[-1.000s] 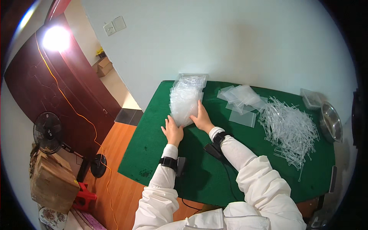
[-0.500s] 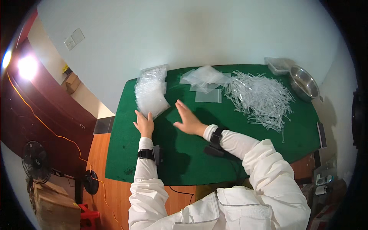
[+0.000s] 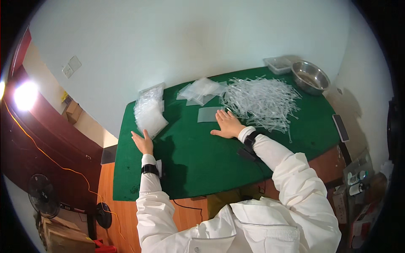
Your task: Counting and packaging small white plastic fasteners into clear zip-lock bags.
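Observation:
My right hand [image 3: 230,125] lies flat with its fingers stretched out, the fingertips on the right end of a single flat clear plastic bag [image 3: 206,114]. Just behind that bag is a loose heap of similar clear bags [image 3: 203,89]. To its right spreads a large pile of thin, clear plastic sticks [image 3: 263,101]; their exact kind is too small to make out. At the left, my left hand [image 3: 144,143] is open, thumb apart, by the near end of an overlapping stack of clear plastic packets [image 3: 150,116]. It grips nothing.
All this lies on a green cloth-covered table [image 3: 190,160] against a pale wall. At the back right stand a steel bowl [image 3: 311,76] and a clear plastic box [image 3: 278,65]. A dark flat device [image 3: 341,128] sits at the right edge. A fan [image 3: 43,195] stands left.
My right hand has moved right and come down onto the single bag. My left hand has stayed near the packet stack, its fingers still apart. The view has shifted slightly.

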Action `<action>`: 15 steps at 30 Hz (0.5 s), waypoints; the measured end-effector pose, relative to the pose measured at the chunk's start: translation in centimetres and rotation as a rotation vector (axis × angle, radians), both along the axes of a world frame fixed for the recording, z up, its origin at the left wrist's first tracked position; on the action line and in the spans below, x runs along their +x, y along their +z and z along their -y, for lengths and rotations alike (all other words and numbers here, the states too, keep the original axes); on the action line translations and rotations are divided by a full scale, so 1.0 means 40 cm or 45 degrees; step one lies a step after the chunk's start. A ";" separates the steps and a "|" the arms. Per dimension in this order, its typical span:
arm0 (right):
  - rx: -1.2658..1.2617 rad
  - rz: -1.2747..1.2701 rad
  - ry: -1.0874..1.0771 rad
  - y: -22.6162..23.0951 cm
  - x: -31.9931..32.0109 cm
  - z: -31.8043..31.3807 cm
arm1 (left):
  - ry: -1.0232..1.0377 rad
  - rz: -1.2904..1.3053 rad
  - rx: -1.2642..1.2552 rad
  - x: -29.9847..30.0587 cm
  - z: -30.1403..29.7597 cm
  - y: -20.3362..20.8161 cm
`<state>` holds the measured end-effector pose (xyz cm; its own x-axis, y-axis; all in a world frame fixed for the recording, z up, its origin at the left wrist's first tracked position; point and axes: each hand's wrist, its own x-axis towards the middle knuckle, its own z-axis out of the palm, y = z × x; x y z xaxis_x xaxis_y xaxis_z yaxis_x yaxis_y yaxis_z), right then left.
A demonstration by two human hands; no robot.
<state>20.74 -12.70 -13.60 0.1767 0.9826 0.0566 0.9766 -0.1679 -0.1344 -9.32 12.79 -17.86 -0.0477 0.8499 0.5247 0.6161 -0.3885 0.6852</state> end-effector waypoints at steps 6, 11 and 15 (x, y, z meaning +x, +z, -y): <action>0.034 -0.024 -0.050 -0.007 -0.076 0.024 | -0.009 -0.240 0.150 0.079 0.119 0.046; 0.288 -0.184 0.036 -0.018 -0.054 0.022 | -0.520 -0.470 0.447 0.243 0.341 0.086; 0.612 -0.058 0.084 0.003 0.085 0.097 | -0.932 -0.668 0.338 0.324 0.499 0.103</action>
<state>24.13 -16.58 -13.50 0.1276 0.8562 0.5007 0.9744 -0.0140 -0.2245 3.63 -7.17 -13.72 0.7492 0.4241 0.5088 0.3615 -0.9055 0.2224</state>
